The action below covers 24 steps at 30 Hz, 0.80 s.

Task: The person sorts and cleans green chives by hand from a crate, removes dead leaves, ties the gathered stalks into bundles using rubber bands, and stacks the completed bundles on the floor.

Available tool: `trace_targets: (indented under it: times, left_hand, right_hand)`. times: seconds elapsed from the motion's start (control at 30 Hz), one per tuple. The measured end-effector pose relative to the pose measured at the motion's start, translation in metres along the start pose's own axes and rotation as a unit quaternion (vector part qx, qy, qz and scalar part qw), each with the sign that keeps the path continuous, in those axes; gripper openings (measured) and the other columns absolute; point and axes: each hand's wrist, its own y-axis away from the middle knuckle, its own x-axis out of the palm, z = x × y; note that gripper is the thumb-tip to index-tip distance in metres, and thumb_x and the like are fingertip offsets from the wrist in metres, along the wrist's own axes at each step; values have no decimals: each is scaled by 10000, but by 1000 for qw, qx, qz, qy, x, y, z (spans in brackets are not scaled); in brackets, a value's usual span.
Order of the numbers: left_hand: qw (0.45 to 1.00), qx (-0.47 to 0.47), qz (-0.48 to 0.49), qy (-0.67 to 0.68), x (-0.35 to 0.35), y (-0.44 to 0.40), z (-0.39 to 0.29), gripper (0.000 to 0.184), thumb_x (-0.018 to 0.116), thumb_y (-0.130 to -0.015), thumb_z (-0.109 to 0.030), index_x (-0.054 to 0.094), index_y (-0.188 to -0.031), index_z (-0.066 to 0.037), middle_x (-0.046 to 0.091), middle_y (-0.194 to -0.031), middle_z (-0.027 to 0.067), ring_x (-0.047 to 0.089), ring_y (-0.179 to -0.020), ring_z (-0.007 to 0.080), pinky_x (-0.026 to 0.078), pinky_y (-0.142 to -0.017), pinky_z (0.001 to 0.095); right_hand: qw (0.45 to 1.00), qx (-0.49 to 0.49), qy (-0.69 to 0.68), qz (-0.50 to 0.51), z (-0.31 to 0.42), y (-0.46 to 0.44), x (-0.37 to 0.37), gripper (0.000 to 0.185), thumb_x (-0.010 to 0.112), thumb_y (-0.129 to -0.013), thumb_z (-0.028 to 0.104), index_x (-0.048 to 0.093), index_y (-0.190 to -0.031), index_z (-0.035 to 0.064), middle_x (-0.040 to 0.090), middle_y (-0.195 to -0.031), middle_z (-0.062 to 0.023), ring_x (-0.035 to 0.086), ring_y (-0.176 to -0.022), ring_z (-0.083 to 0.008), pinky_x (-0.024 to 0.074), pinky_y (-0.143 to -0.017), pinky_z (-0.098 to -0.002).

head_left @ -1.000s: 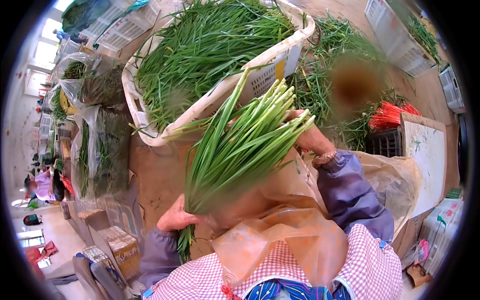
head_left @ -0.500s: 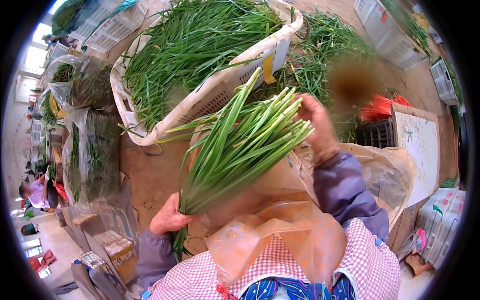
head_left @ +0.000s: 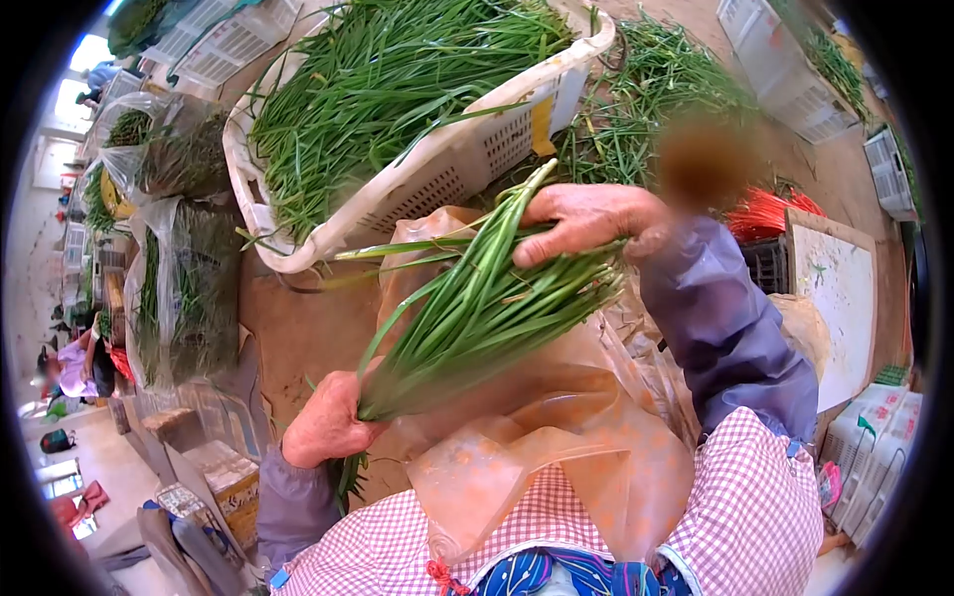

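Observation:
My left hand (head_left: 333, 419) is wrapped round the leafy lower end of a bunch of long green stalks (head_left: 497, 308). The bunch slants up to the right above my lap. Over its upper end lies my right hand (head_left: 586, 221), thumb apart from the fingers, touching the paler stalks; the fingertips are partly hidden behind them. A few stalks stick out to the left of the bunch. Beyond it stands a white crate (head_left: 437, 177) heaped with the same green stalks.
Loose greens (head_left: 646, 89) lie on the floor right of the crate. Further right are red ties (head_left: 775, 214) and a white board (head_left: 830, 308). Plastic-wrapped bundles (head_left: 189, 298) stand at the left. A person (head_left: 78, 368) is in the far left background.
My right hand has moved from behind the stalk ends to over the top of the bunch. My left hand keeps its hold, a little further left.

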Motion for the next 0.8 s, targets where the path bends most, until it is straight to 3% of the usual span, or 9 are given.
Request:
trace_targets:
  times: [0.3,0.43,0.5,0.57,0.6,0.63,0.67,0.73,0.8]
  left_hand:
    - [998,38,-24,-35,2,-4,-3,557,609,-666,7,502,-1210,-43,619,-830,199,612,-758,379,481,-667,374]
    - [999,-34,5,39,2,-1,-4,496,640,-683,7,517,-1164,4,618,-927,196,606,-805,367,476,-736,311]
    - [998,-43,5,41,4,2,-2,529,646,-689,9,496,-1197,5,630,-960,179,631,-849,286,466,-780,304]
    - [997,-44,1,59,6,4,0,549,647,-692,10,484,-1216,6,631,-999,163,618,-897,244,455,-814,300]
    - [996,-44,-3,78,9,7,2,569,648,-695,11,472,-1236,8,633,-1039,147,606,-944,202,444,-847,296]
    - [996,-45,-2,78,12,10,3,569,648,-695,11,472,-1236,8,633,-1039,147,606,-944,202,444,-847,296]
    - [995,-46,-9,85,14,11,5,580,646,-699,11,464,-1250,8,623,-1077,134,584,-979,184,433,-871,297]
    - [994,-47,-19,98,18,9,5,591,645,-704,11,455,-1263,9,614,-1114,121,563,-1014,166,423,-895,297]
    - [993,-40,-25,113,21,8,1,592,643,-715,8,448,-1273,15,606,-1135,116,560,-1028,170,419,-906,297]
  right_hand:
    - [897,-88,-260,-347,-35,13,52,201,564,-896,38,602,-1092,25,629,-976,2,528,-963,-83,437,-869,-257]
    - [680,-12,-436,-590,-45,16,31,52,551,-904,104,591,-915,72,544,-673,1,441,-416,-86,376,-341,-258]
    - [605,44,-446,-658,-38,33,15,141,561,-913,197,582,-921,58,438,-567,48,409,-408,-70,344,-352,-210]
    - [746,-28,-241,-621,-97,87,-14,165,514,-934,210,574,-976,62,450,-564,39,465,-501,-67,398,-422,-246]
    - [798,107,113,-582,-114,111,-17,184,531,-915,208,558,-1020,59,515,-674,-17,526,-606,-135,437,-526,-305]
    - [685,220,457,-523,-132,135,-20,224,548,-897,206,541,-1064,56,581,-784,-73,587,-711,-204,476,-629,-364]
    - [643,352,530,-427,-163,149,-28,283,576,-873,203,529,-1110,55,614,-894,-115,612,-794,-259,482,-708,-398]
    - [622,190,583,-487,-110,141,-3,414,611,-838,197,490,-1217,81,592,-1082,-149,594,-963,-315,457,-823,-432]
    - [718,70,390,-572,-37,108,25,276,621,-822,129,598,-1090,64,630,-1012,-123,602,-964,-286,465,-838,-380]
